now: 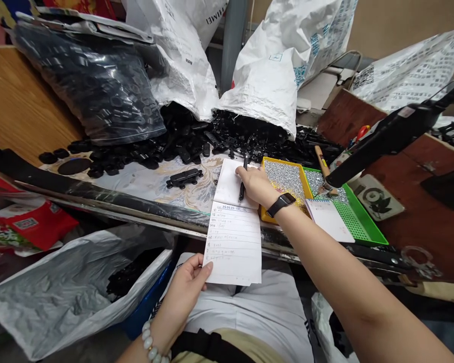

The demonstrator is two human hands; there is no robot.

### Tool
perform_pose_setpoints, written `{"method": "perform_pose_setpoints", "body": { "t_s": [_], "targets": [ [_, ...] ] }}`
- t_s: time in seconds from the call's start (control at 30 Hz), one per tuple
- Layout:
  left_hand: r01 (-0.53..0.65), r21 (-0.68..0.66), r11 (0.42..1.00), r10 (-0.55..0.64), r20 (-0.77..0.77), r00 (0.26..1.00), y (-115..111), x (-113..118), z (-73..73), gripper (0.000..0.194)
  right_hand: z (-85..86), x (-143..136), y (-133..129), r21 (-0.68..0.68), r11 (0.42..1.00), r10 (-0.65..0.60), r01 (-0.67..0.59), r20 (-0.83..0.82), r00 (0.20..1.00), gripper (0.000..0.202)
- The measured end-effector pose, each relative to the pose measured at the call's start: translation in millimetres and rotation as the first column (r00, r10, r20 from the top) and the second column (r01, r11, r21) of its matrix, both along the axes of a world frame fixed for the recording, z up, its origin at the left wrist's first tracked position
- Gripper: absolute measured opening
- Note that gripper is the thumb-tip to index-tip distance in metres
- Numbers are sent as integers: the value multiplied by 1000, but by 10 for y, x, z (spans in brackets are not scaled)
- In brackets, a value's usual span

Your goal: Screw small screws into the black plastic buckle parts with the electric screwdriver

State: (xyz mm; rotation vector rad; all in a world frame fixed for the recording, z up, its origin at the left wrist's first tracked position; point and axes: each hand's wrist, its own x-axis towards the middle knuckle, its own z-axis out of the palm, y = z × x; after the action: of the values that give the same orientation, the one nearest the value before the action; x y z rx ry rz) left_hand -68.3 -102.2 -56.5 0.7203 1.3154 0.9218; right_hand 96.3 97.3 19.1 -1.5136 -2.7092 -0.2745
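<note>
A notepad lies open with its cover folded back, partly on the table and partly over my lap. Handwritten lines fill the ruled page. My left hand pinches the lower left corner of the pad between thumb and fingers. Above the page, my right hand is closed around a black pen, over the folded-back upper sheet. Left of the pad sits a black plastic part with small wheel-like ends. A yellow tray of small silvery and brass-coloured pieces stands right beside my right hand.
A green tray holds silvery pieces and a second notepad. A black power screwdriver slants over it. White sacks and a clear bag of black parts line the back. A lined bin stands lower left.
</note>
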Motion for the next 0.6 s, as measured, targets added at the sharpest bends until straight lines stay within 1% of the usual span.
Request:
{"method": "perform_pose_setpoints", "body": {
  "t_s": [0.1, 0.17, 0.27, 0.37, 0.47, 0.53, 0.6],
  "targets": [
    [6, 2, 1000, -6, 2, 1000, 7, 9, 11, 25, 100, 40, -120, 70, 997, 32, -29, -44, 999, 38],
    [9, -2, 1000, -9, 6, 1000, 12, 14, 14, 24, 153, 80, -257, 113, 992, 57, -48, -79, 995, 38],
    [9, 0, 1000, -9, 17, 1000, 18, 18, 6, 24, 152, 156, -538, 158, 983, 121, -95, -159, 980, 35],
    [6, 1, 1000, -6, 30, 1000, 22, 20, -10, 24, 28, 212, -850, 185, 966, 223, -182, -228, 948, 34],
    [19, -2, 1000, -19, 47, 999, 28, 23, -22, 26, -156, 228, -1087, 162, 947, 315, -279, -276, 908, 30],
    [28, 1, 1000, -28, 47, 999, 31, 26, -22, 26, -257, 226, -1169, 121, 948, 318, -295, -309, 896, 27],
    [22, -4, 1000, -21, 35, 999, 36, 31, -15, 28, -323, 220, -1193, 70, 957, 289, -282, -350, 891, 26]
  ]
}}
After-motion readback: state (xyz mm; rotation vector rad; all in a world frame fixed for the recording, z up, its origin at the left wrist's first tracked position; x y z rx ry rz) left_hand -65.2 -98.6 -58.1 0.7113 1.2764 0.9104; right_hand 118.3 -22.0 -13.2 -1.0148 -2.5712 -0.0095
